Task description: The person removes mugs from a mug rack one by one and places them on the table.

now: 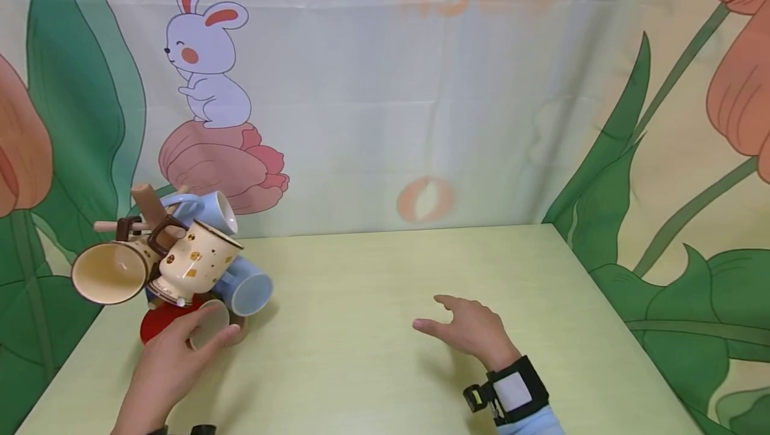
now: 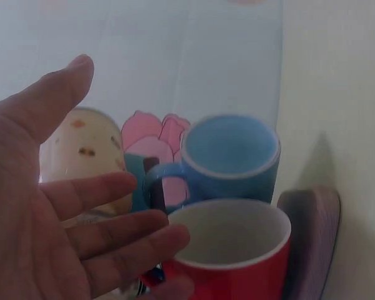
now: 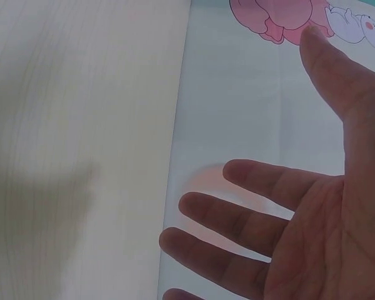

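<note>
My left hand [image 1: 171,358] reaches to the red mug [image 1: 162,319], which has a white inside and hangs low on a wooden mug tree [image 1: 149,204]. In the left wrist view its fingers are spread and nearly straight, their tips right at the red mug's rim, and the thumb stands apart. Above the red mug hang a patterned cream mug [image 1: 195,258] with a dark handle and a lower light blue mug [image 1: 249,291]. My right hand [image 1: 475,328] hovers over the table with fingers loosely spread, holding nothing.
A second cream mug [image 1: 111,271] faces outward on the left side of the tree, and another light blue mug [image 1: 207,211] hangs near its top. The pale table [image 1: 373,328] meets a printed cloth backdrop [image 1: 361,121] at its far edge.
</note>
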Available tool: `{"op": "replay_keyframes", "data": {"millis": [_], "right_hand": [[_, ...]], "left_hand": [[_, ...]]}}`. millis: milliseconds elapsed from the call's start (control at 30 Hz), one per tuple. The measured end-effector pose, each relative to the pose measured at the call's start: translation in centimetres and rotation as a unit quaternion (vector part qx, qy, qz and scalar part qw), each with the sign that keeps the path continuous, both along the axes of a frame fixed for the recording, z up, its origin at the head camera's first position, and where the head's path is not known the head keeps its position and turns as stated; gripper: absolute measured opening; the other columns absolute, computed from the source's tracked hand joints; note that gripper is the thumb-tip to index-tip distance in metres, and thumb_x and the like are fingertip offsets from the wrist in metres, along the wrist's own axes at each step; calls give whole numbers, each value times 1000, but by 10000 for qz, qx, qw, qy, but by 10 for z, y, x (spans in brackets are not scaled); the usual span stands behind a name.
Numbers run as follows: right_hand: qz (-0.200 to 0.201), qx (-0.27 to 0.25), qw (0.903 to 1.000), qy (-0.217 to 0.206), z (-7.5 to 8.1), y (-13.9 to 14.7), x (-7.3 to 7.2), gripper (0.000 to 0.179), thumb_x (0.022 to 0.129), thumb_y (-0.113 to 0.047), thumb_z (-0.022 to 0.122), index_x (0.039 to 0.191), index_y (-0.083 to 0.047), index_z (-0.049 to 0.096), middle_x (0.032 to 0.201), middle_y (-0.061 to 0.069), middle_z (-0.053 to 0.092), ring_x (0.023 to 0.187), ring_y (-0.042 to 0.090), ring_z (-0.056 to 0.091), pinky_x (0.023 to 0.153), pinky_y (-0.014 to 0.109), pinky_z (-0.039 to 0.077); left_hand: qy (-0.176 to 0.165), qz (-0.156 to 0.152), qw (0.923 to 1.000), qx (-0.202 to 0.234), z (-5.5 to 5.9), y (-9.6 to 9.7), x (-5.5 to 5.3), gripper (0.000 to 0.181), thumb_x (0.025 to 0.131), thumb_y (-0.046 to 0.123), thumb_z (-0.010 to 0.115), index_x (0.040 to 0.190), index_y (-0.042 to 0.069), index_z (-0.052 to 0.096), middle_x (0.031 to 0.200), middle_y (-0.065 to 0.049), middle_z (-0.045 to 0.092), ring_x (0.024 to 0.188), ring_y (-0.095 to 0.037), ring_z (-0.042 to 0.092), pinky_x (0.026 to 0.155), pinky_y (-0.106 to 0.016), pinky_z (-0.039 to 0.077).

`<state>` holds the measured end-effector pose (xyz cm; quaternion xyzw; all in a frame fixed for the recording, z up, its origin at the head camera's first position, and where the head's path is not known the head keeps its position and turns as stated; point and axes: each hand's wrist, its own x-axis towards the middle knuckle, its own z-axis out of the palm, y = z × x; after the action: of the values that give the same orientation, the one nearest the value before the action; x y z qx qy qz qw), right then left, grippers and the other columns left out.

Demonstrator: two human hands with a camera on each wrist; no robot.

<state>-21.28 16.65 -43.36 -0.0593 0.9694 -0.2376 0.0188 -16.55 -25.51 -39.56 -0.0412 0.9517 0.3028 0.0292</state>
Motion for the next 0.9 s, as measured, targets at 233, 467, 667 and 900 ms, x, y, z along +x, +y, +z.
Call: {"op": "replay_keyframes", "data": {"millis": [233, 467, 667, 900], "right_hand": [[-41, 20, 10000, -17, 4, -2, 1, 84, 73, -76, 55, 130, -16, 60, 124, 8, 67, 108, 27, 60, 85, 54, 49], [-30, 71, 10000, 12, 6, -3, 1, 83, 74, -75, 55, 131, -15, 59, 124, 8, 67, 109, 27, 60, 85, 54, 49], [-34, 85, 10000, 32, 6, -3, 1, 82, 74, -75, 56, 130, -15, 60, 123, 9, 67, 108, 28, 60, 84, 55, 50], [-23, 81, 10000, -10, 4, -2, 0, 82, 74, -75, 55, 130, -15, 60, 123, 9, 67, 105, 26, 62, 82, 54, 50]], "left_hand": [[307, 1255, 9907, 429, -6, -29, 10, 89, 82, 71, 47, 129, -5, 53, 124, -35, 55, 107, -46, 52, 74, -52, 56], [966, 2295, 9681, 297, -11, -66, 3, 77, 90, 58, 49, 124, -11, 53, 125, -37, 53, 108, -50, 51, 81, -62, 42], [1456, 2651, 9524, 391, -8, -87, -15, 83, 88, 41, 62, 143, -11, 28, 135, -41, 39, 115, -54, 43, 91, -68, 37], [2070, 2193, 9481, 1011, -7, -103, -32, 99, 81, 29, 73, 151, 2, 8, 149, -33, 22, 130, -51, 30, 99, -72, 30]]}}
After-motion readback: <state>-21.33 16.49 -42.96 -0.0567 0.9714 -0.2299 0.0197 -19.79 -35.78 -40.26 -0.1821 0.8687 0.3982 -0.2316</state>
